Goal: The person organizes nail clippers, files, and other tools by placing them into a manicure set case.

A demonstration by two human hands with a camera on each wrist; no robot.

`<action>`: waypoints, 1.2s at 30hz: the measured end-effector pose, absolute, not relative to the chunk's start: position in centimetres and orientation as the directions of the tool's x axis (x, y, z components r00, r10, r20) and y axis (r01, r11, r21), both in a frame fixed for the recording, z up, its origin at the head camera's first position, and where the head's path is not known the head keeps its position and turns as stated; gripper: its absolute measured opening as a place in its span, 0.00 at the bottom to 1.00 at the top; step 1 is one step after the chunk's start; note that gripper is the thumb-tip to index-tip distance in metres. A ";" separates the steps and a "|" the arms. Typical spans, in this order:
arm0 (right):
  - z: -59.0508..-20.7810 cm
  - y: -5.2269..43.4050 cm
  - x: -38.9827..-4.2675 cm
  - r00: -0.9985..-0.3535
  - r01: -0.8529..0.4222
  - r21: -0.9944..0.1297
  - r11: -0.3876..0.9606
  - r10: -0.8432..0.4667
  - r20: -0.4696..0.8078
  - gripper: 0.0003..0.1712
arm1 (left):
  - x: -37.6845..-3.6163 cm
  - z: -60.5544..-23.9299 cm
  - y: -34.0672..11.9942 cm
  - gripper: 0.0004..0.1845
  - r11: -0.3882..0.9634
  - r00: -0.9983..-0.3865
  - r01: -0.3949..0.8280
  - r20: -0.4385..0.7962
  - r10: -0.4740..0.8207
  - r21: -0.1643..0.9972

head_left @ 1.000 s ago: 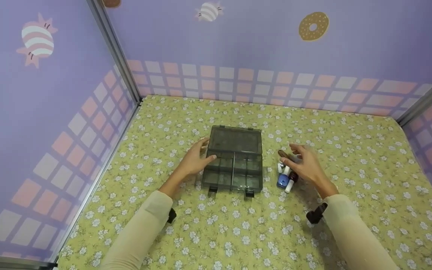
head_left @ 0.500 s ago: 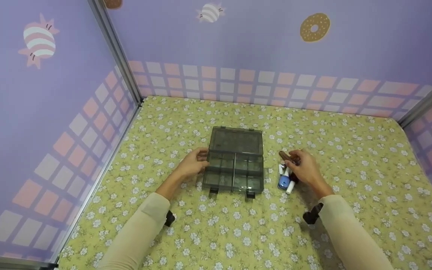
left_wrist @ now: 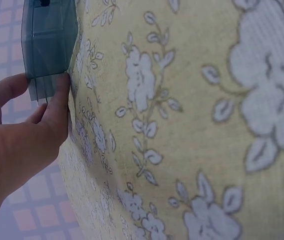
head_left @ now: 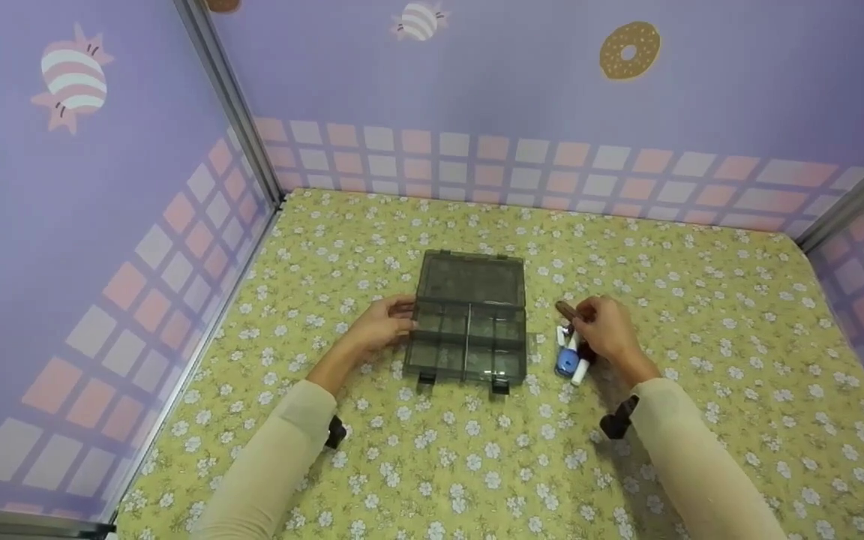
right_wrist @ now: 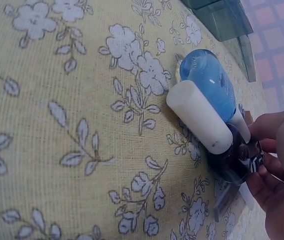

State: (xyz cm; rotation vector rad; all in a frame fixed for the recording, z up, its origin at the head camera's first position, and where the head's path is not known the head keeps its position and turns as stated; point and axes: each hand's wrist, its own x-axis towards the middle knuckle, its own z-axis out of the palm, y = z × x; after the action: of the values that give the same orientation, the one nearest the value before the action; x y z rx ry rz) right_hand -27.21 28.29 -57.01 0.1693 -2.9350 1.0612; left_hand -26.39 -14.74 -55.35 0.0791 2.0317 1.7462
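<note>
A smoky, see-through compartment box [head_left: 466, 356] lies with its lid [head_left: 471, 277] laid back. At its left side is my left hand [head_left: 379, 324]; in the left wrist view, thumb and fingers pinch the box's edge [left_wrist: 49, 40]. To the right of the box, a blue nail polish bottle [head_left: 567, 363] and a dark nail polish bottle with a white cap [right_wrist: 199, 115] lie close together. Over this cluster, my right hand [head_left: 606, 326] pinches a brown elongated piece [head_left: 565, 310]. Its held end is hidden by the fingers.
A small white item [head_left: 561, 335] lies within the cluster. Two latches [head_left: 500, 387] stick out from the box's front edge. A flowered cloth [head_left: 447, 465] covers the table, with patterned purple panels [head_left: 477, 82] around it.
My right hand has moved in and its fingers have come together on the brown piece. The left thumb has drawn back from over the box to its left edge. The box stays put.
</note>
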 end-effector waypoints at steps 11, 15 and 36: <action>-56.2 27.4 -26.6 -0.987 -0.157 -0.665 0.730 -0.133 0.086 0.13 | -26.4 -55.6 -15.0 0.33 0.181 -0.896 -0.255 -0.302 0.325 0.950; -55.3 26.3 -26.5 -0.981 -0.187 -0.696 0.693 -0.172 0.093 0.12 | -26.5 -55.7 -15.2 0.33 0.202 -0.895 -0.253 -0.309 0.323 0.946; -54.7 17.4 -25.6 -0.892 -0.423 -0.674 0.605 -0.408 0.193 0.08 | -26.3 -55.5 -15.2 0.31 0.169 -0.890 -0.268 -0.311 0.333 0.948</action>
State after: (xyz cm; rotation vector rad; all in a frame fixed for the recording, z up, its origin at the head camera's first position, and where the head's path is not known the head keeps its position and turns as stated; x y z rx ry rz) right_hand -25.62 17.43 -54.68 0.7245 -2.7969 1.1829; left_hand -26.29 -15.20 -55.50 0.0612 1.9989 1.7696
